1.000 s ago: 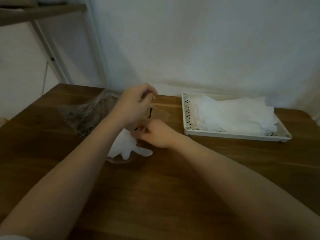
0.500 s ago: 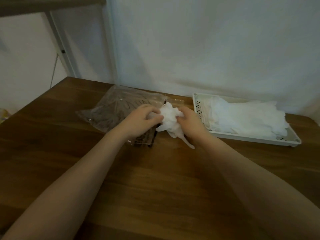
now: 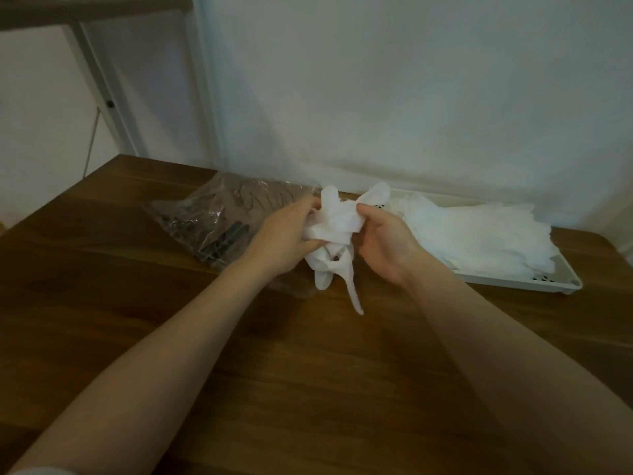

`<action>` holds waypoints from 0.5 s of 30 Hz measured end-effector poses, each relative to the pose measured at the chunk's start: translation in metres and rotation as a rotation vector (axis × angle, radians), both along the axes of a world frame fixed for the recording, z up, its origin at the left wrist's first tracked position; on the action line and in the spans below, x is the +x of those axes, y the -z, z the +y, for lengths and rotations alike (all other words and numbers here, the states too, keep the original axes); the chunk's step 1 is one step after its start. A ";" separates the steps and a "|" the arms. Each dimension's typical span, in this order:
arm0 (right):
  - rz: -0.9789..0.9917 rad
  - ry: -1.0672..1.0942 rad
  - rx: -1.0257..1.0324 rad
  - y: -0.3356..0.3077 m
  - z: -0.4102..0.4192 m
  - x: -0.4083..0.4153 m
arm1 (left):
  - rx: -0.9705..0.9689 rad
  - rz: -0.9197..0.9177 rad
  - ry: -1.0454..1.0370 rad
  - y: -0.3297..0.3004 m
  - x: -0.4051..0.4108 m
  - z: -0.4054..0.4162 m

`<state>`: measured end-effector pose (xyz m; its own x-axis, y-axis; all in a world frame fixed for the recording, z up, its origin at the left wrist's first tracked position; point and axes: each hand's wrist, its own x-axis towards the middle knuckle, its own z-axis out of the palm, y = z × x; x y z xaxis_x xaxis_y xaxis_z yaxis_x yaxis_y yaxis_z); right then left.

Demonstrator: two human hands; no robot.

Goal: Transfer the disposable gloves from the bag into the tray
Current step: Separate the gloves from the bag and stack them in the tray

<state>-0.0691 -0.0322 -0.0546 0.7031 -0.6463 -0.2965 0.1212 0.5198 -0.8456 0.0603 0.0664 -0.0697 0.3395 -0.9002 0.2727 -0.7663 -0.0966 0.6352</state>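
Note:
A crumpled bundle of white disposable gloves (image 3: 337, 231) hangs above the wooden table (image 3: 308, 371), between the bag and the tray. My left hand (image 3: 286, 236) grips its left side and my right hand (image 3: 385, 240) grips its right side; glove fingers dangle below. The clear plastic bag (image 3: 219, 209) lies flat on the table to the left, behind my left hand. The white perforated tray (image 3: 534, 282) sits at the right and holds a pile of white gloves (image 3: 479, 234).
A white cloth backdrop (image 3: 411, 97) hangs right behind the table's far edge. A metal shelf frame (image 3: 102, 94) stands at the back left. Bare table surface stretches in front of my hands.
The glove bundle has come out of the bag and both hands have lifted it to the right, toward the tray. The bag now lies flat on the table.

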 end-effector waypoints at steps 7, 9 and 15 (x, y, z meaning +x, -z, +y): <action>-0.032 0.254 0.147 -0.003 -0.010 -0.007 | -0.124 0.121 0.012 -0.001 -0.010 0.008; -0.102 0.274 0.218 -0.006 -0.014 -0.008 | -0.302 0.319 0.057 -0.007 -0.012 0.009; -0.066 0.187 0.227 -0.006 -0.017 -0.012 | -0.514 1.172 -0.120 -0.027 -0.017 0.008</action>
